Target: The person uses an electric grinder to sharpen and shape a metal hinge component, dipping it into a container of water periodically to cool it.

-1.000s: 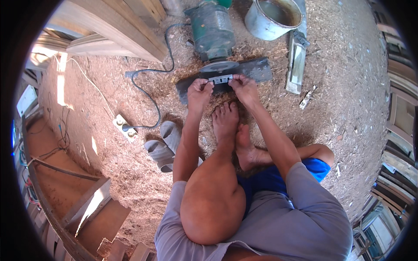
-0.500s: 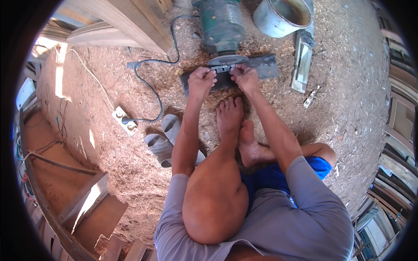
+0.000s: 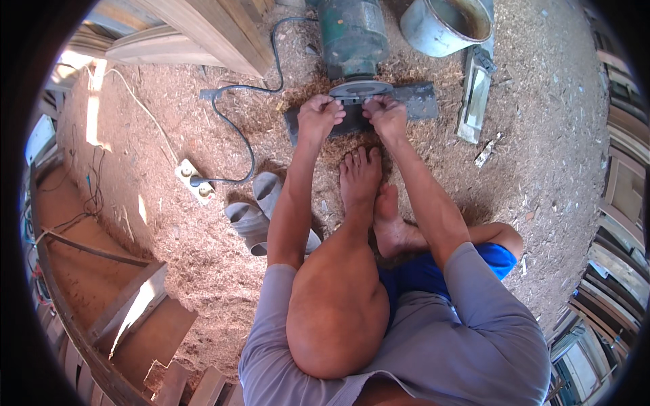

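Observation:
Between my hands is a small slotted metal blade (image 3: 353,101), held at the near edge of a grey grinding wheel (image 3: 362,88). The wheel sits on the shaft of a worn green electric motor (image 3: 352,34). My left hand (image 3: 319,120) pinches the blade's left end, fingers closed. My right hand (image 3: 386,117) pinches the right end the same way. Fingers and the wheel's edge hide part of the blade, and I cannot tell whether it touches the wheel. A dark flat board (image 3: 417,101) lies beneath wheel and hands.
A pale bucket (image 3: 433,32) stands right of the motor, near a whitish metal strip (image 3: 472,98). A dark cord (image 3: 252,139) runs from the motor to a power strip (image 3: 194,181) at left. Grey slippers (image 3: 248,223) lie by my left forearm. Wood shavings cover the ground.
The view has shifted slightly. My hands and the blade are closer up to the wheel's edge, and less of the blade shows. Both hands keep their pinch.

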Available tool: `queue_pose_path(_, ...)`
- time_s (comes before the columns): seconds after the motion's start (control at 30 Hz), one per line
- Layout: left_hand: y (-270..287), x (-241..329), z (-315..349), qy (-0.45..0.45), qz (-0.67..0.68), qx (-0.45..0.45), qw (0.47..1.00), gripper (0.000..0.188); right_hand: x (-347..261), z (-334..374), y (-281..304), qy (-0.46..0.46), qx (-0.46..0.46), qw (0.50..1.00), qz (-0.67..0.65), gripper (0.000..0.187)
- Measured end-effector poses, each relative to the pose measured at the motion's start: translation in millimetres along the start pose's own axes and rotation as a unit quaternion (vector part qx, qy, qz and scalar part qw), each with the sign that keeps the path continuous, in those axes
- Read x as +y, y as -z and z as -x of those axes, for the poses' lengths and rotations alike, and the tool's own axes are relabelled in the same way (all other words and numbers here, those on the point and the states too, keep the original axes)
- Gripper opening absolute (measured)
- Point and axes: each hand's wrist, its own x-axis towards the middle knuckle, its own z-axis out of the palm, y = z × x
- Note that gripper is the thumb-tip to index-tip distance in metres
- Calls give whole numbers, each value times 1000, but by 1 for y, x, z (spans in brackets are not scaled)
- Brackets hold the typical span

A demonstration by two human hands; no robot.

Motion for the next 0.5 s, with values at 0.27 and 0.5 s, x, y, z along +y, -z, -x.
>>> queue_pose_path(0.27, -8, -2, -2, 3, 23, -5, 1000, 14, -6, 3, 6, -36, -3, 997, -62, 14)
queue_pose_path(0.5, -8, -4, -2, 8, 29, -3, 1000, 15, -15, 8, 5, -52, 2, 997, -50, 14)
